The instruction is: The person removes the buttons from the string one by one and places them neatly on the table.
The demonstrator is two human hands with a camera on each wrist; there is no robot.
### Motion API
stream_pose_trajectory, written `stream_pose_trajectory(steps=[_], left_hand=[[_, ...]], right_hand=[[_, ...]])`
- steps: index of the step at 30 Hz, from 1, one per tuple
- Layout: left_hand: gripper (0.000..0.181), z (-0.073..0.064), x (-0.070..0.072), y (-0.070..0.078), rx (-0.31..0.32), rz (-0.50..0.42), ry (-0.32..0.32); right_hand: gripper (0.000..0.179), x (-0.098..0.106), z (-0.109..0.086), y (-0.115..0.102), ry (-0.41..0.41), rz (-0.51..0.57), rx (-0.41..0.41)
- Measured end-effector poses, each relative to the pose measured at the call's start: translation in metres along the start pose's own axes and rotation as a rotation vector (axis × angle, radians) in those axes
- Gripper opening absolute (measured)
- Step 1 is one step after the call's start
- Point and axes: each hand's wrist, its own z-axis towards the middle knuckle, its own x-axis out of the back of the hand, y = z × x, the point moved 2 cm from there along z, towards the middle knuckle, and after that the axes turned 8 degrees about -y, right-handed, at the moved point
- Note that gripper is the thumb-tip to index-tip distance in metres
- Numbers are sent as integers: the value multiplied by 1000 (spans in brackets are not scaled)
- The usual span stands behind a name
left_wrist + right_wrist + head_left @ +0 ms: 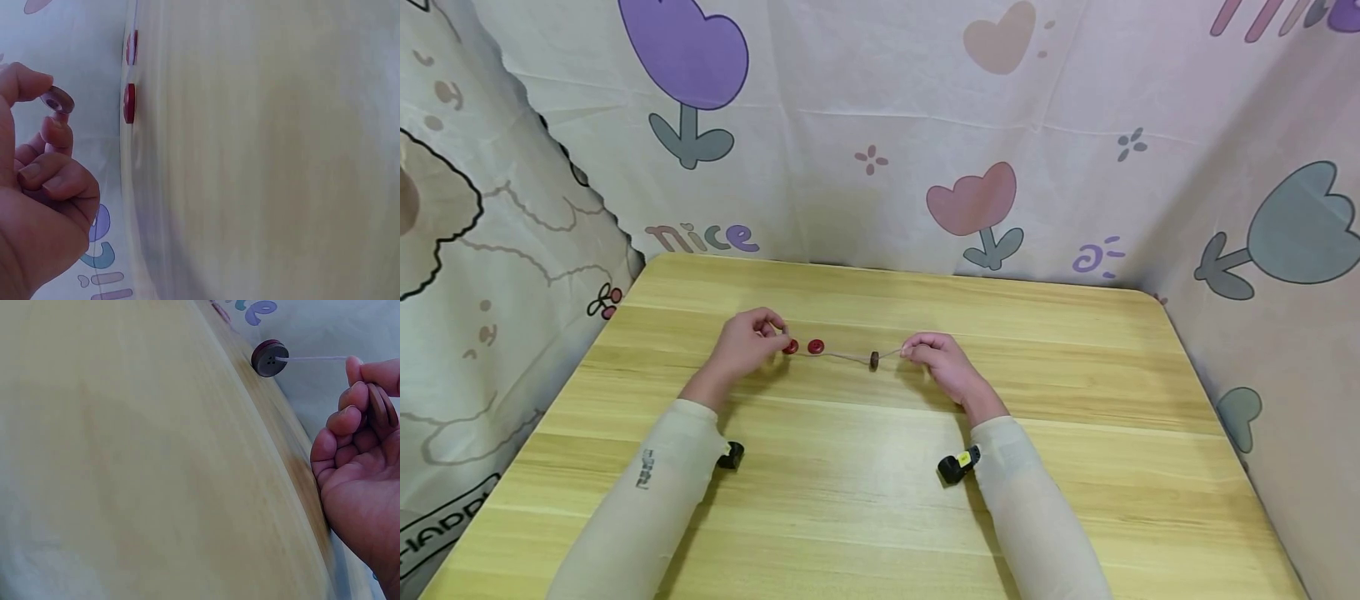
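My left hand [748,342] pinches a brown button [59,100] with a hole in it between thumb and fingertip, above the table. Two red buttons [129,103] lie on the table just beside that hand. My right hand [942,358] pinches a thin pale string [315,359] between thumb and index finger. Brown discs like buttons [377,406] sit against the curled fingers of the same hand. On the string between the hands hangs a dark button [874,361], upright on edge, with a dark red one [270,342] right behind it in the right wrist view.
The wooden table [850,500] spreads out under both arms. A patterned cloth [850,208] hangs along its far edge and at both sides. Black wrist cameras [958,465] are worn at both sleeves, close over the tabletop.
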Motion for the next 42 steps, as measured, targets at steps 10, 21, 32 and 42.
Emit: stream_pose_trajectory(steps=[10,21,32,42], left_hand=[[20,-2,13,-14,24,199,3],[23,1,18,-26,45,299,-32],[24,1,18,-36,46,253,-55],[26,0,22,-38,87,226,-43]], right_hand=[[19,9,8,21,11,7,-8],[14,11,10,29,31,-9,-2],[14,12,10,30,32,-21,-1],[14,12,10,30,34,-13,0]])
